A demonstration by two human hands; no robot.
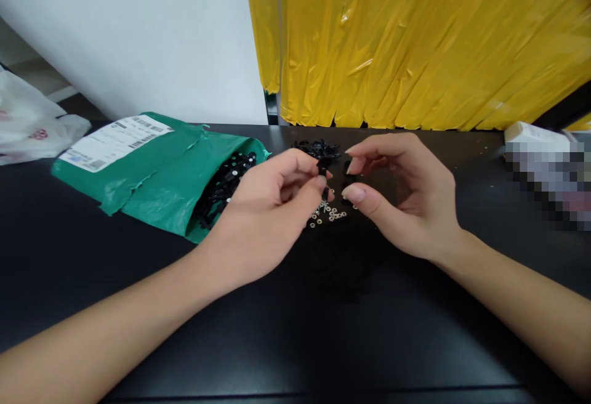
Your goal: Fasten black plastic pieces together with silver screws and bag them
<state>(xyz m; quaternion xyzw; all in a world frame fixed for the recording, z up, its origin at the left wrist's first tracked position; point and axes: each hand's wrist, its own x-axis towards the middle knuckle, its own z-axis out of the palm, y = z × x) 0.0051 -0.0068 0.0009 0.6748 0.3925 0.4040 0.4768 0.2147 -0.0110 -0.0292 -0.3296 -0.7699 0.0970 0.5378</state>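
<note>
Between thumb and fingers my left hand (281,207) pinches a small black part (325,177); its exact kind is too small to make out. Just to the right, my right hand (406,188) is held with thumb and forefinger apart, and I see nothing between them. Behind and below the fingertips lie a heap of small black pieces (318,147) and a scatter of small metal washers (333,214), partly hidden by my hands. Left of my left hand, a torn green mailing bag (161,176) lies open, with many black parts with silvery discs (231,176) inside its mouth.
The dark table (295,336) stretches across the front. A white plastic bag (37,121) sits at the far left. A white box (530,136), partly blurred out, lies at the right. Behind the table are a white panel (152,34) and yellow plastic strips (392,40).
</note>
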